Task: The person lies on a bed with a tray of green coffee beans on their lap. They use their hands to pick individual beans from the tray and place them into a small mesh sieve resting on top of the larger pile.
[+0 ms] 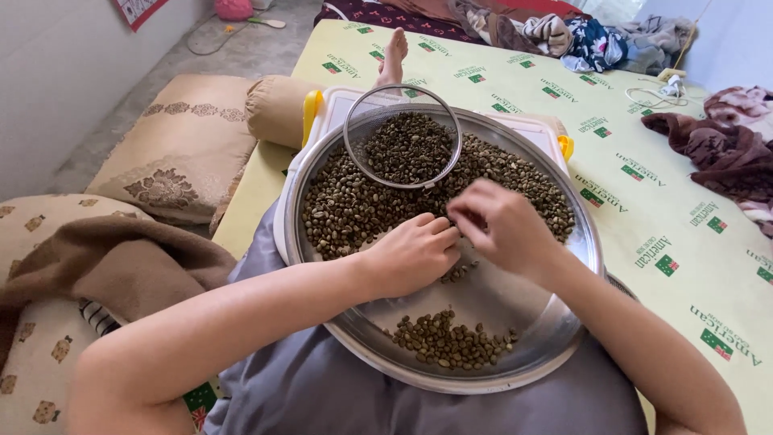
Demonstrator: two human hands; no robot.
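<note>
- A bed with a pale yellow mattress (515, 105) printed with small green and red marks fills the scene; a grey concrete floor (241, 52) lies beyond its far left edge.
- A wide round metal tray (515, 354) rests on the person's lap, over grey cloth; it serves as the landmark here.
- Greenish-brown beans (354, 201) cover the far half of the tray; a smaller pile of beans (451, 338) lies at its near rim, with bare metal between the two.
- A round wire-mesh sieve (403, 137) sits at the far side of the tray, on the beans, and holds beans itself.
- The left hand (415, 254) rests near the tray's middle, fingers curled together at the edge of the large heap; whether it pinches a bean I cannot tell.
- The right hand (503, 225) is just beside it, fingertips drawn together and pointing down at the beans; the two hands nearly touch.
- Left of the tray lie patterned beige pillows (181, 145) and a brown blanket (113, 262); beyond it, a bare foot (394, 56) and heaped clothes (564, 32).
</note>
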